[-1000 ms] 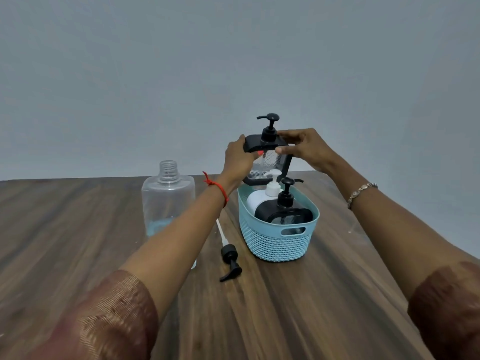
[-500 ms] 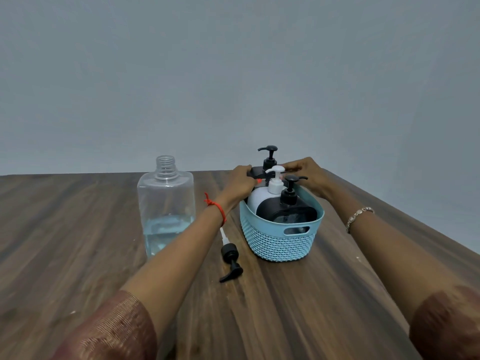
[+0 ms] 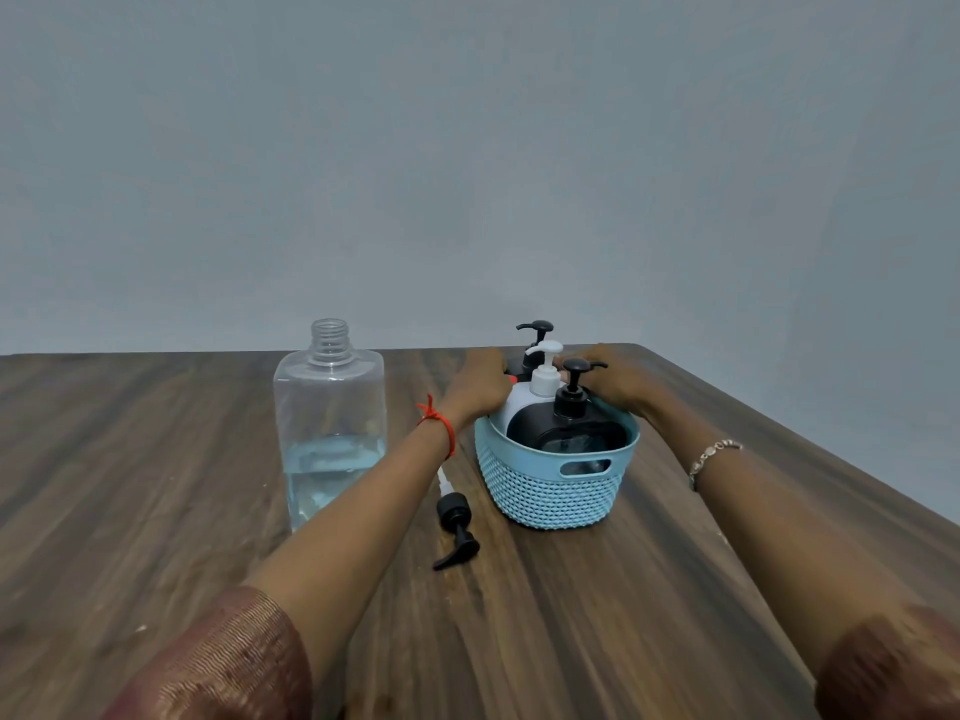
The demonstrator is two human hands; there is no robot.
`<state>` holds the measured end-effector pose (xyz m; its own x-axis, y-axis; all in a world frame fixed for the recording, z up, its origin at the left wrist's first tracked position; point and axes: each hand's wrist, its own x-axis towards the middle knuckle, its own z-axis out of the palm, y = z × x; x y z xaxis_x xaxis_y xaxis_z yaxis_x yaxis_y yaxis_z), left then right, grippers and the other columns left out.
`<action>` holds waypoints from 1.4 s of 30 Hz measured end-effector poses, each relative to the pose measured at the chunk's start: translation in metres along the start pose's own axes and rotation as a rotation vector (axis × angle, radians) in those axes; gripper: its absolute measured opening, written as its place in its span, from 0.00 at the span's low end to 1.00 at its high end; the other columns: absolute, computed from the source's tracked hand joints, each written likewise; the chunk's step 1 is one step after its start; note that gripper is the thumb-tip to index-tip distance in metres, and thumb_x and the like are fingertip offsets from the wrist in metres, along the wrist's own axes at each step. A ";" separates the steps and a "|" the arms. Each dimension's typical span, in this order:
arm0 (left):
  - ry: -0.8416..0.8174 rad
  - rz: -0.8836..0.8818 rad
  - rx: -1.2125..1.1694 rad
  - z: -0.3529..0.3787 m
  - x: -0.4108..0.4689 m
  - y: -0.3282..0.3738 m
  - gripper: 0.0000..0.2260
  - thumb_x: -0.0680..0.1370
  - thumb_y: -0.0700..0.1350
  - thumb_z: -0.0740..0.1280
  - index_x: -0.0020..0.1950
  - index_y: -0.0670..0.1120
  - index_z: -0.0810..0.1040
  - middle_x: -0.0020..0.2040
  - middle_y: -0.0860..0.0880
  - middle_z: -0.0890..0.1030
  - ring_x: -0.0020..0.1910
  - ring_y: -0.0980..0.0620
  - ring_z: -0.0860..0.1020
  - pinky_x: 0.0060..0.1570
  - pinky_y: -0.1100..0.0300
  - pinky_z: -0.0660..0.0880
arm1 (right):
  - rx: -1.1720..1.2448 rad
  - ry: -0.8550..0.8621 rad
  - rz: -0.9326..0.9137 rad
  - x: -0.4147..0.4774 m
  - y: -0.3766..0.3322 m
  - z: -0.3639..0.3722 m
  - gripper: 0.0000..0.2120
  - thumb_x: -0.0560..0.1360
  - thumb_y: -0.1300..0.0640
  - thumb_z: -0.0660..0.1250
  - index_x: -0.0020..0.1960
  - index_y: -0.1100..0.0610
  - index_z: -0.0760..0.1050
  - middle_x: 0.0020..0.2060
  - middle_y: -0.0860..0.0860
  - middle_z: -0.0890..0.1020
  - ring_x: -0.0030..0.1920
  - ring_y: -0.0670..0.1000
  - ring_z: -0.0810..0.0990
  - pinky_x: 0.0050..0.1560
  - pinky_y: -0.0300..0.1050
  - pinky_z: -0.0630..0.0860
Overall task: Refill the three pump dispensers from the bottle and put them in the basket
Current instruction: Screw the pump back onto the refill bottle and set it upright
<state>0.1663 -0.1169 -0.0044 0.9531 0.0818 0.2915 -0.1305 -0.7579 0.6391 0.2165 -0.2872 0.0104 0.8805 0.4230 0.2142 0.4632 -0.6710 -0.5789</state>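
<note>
On my feed all three stand upright in the blue basket (image 3: 550,491): the front dispenser (image 3: 569,423) at its six o'clock, the white dispenser (image 3: 543,376) at about ten, the rear dispenser (image 3: 535,335) at twelve. The left hand (image 3: 480,384) and right hand (image 3: 613,379) curl onto the rear dispenser's shoulders from nine and three, both gripping it, though the fingertips are partly hidden. The clear bottle (image 3: 330,433), uncapped and part full, stands at the basket's nine o'clock. A loose pump (image 3: 456,527) lies on the table (image 3: 156,459) at seven.
</note>
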 end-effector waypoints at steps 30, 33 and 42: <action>0.302 0.216 -0.195 -0.111 -0.141 0.022 0.09 0.75 0.39 0.68 0.54 0.40 0.81 0.46 0.43 0.84 0.41 0.51 0.84 0.43 0.71 0.76 | -0.215 0.268 -0.582 -0.079 -0.095 0.036 0.24 0.70 0.76 0.56 0.61 0.59 0.74 0.56 0.56 0.78 0.50 0.53 0.78 0.49 0.46 0.76; 0.407 0.238 -0.272 -0.117 -0.168 0.007 0.08 0.74 0.39 0.69 0.52 0.40 0.81 0.44 0.44 0.84 0.40 0.53 0.83 0.44 0.69 0.77 | -0.672 0.010 -0.614 -0.091 -0.087 0.074 0.30 0.71 0.75 0.55 0.69 0.53 0.66 0.65 0.53 0.70 0.58 0.55 0.75 0.52 0.48 0.72; 0.703 0.140 -0.317 -0.109 -0.199 -0.057 0.16 0.72 0.41 0.72 0.58 0.47 0.74 0.56 0.54 0.74 0.53 0.59 0.74 0.54 0.66 0.70 | -1.026 -0.041 -0.764 -0.102 -0.066 0.131 0.14 0.77 0.61 0.59 0.62 0.54 0.73 0.57 0.54 0.77 0.67 0.55 0.69 0.72 0.62 0.39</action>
<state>-0.0461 -0.0195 -0.0219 0.5392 0.4694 0.6992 -0.4094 -0.5795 0.7047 0.0828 -0.2064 -0.0769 0.3623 0.9131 0.1871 0.7292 -0.4027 0.5533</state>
